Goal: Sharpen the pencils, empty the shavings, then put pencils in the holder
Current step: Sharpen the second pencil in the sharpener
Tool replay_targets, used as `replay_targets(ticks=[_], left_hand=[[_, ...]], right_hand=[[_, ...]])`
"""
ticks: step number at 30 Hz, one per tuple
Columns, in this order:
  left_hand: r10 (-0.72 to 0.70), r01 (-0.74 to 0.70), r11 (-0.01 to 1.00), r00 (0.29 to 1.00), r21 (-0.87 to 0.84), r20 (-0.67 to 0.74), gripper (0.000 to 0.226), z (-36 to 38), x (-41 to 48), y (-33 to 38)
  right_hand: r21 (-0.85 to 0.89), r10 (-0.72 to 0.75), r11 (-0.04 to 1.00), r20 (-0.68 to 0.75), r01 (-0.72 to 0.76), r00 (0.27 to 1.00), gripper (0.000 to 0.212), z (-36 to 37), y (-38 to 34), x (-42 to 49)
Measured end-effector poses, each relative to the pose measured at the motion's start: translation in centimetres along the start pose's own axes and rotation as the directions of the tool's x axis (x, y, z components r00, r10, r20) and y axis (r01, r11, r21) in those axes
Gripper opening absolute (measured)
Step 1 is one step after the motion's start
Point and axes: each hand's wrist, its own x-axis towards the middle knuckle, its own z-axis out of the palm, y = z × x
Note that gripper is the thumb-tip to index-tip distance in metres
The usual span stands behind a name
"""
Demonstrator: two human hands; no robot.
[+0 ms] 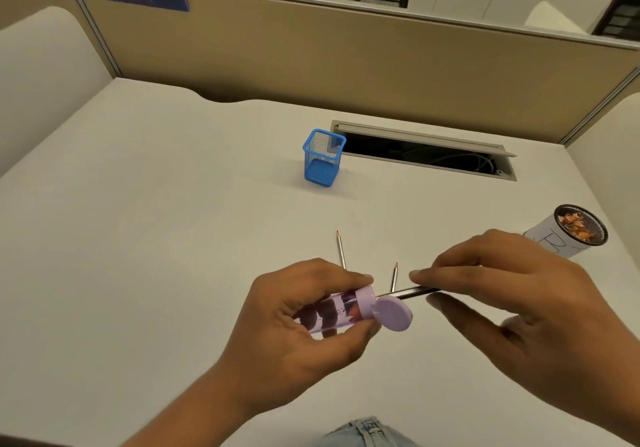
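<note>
White table [173, 238] fills the view, the two hands low at centre above it. Right hand [512, 294] pinches a dark pencil [412, 292] between fingertips and thumb, its tip at the mouth of the sharpener. Left hand [298, 322] is wrapped around that lilac sharpener [341, 311], round lid flipped open. Far back stands the blue mesh holder [322, 158]; at right, a paper-wrapped cup [575, 232] with shavings inside. Two pencils [340, 249] lie on the table beyond the hands.
</note>
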Motion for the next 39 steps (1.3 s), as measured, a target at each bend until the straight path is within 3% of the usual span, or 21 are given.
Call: replay_targets(ticks=[7,10,13,16,18,20,22,23,25,27,28,31,33,34,36,37,39], left_hand=[[-0.215,0.252,0.910,0.966,-0.328,0.144,0.015,-0.1,0.1,0.6],[-0.139,0.150,0.958,0.988,-0.245,0.061,0.017,0.4,-0.2,0.7],[0.050,-0.052,0.997,0.998,-0.049,-0.024,0.020,0.6,-0.1,0.7],[0.211,-0.211,0.972,0.977,0.100,0.005,0.022,0.7,-0.1,0.2],[0.226,-0.228,0.966,0.974,0.123,0.026,0.023,0.9,-0.2,-0.1],[0.150,-0.152,0.988,0.988,0.040,0.040,0.021,1.0,-0.3,-0.1],[-0.095,0.123,0.962,0.988,-0.242,0.122,0.021,1.1,-0.3,0.0],[-0.226,0.296,0.877,0.949,-0.378,0.219,0.021,1.0,-0.2,-0.1],[-0.392,0.550,0.681,0.832,-0.484,0.393,0.018,0.8,0.1,-0.3],[-0.441,0.632,0.587,0.774,-0.506,0.455,0.018,0.6,0.2,-0.3],[-0.434,0.619,0.602,0.784,-0.505,0.444,0.018,0.7,0.2,-0.4],[-0.273,0.365,0.842,0.923,-0.397,0.270,0.017,0.9,0.0,-0.6],[-0.082,0.112,0.973,0.985,-0.203,0.151,0.025,1.1,-0.1,-1.1],[0.030,-0.017,0.995,0.991,-0.098,0.134,0.027,1.1,-0.1,-1.3],[0.196,-0.205,0.978,0.965,0.033,0.174,0.025,1.0,0.0,-1.5],[0.217,-0.233,0.971,0.955,0.060,0.201,0.025,1.1,0.1,-1.5],[0.173,-0.191,0.980,0.959,0.063,0.224,0.026,1.0,0.4,-1.4]], right_hand=[[-0.215,-0.319,0.927,-0.023,0.307,0.947,0.017,-0.3,0.8,-0.1],[-0.170,-0.324,0.933,-0.004,0.318,0.946,0.022,-0.3,1.0,0.3],[-0.025,-0.206,0.978,0.086,0.208,0.975,0.022,-0.6,0.8,0.6],[0.083,-0.070,0.995,0.209,0.054,0.975,0.022,-0.9,0.3,0.6],[0.028,-0.062,0.998,0.278,0.056,0.959,0.025,-1.0,0.1,0.5],[-0.086,-0.108,0.987,0.290,0.138,0.951,0.029,-1.0,-0.1,0.4],[-0.215,-0.184,0.947,0.248,0.239,0.951,0.030,-0.9,-0.1,0.1],[-0.270,-0.218,0.922,0.228,0.276,0.949,0.030,-0.8,-0.2,0.0],[-0.345,-0.261,0.883,0.205,0.319,0.943,0.028,-0.7,-0.4,0.0],[-0.379,-0.280,0.862,0.201,0.338,0.939,0.026,-0.6,-0.6,0.1],[-0.374,-0.265,0.867,0.215,0.330,0.940,0.026,-0.5,-0.7,0.2],[-0.252,-0.092,0.953,0.295,0.170,0.951,0.032,-0.8,-0.9,0.3],[-0.131,0.133,0.988,0.394,-0.087,0.910,0.037,-0.5,-1.3,0.8],[-0.018,0.264,0.956,0.482,-0.292,0.835,0.037,-0.5,-1.2,1.0],[0.177,0.427,0.730,0.635,-0.660,0.643,0.035,-0.4,-0.6,1.2],[0.219,0.410,0.632,0.720,-0.743,0.560,0.035,-0.3,-0.1,1.2],[0.240,0.350,0.594,0.782,-0.767,0.516,0.030,-0.3,0.4,1.4]])
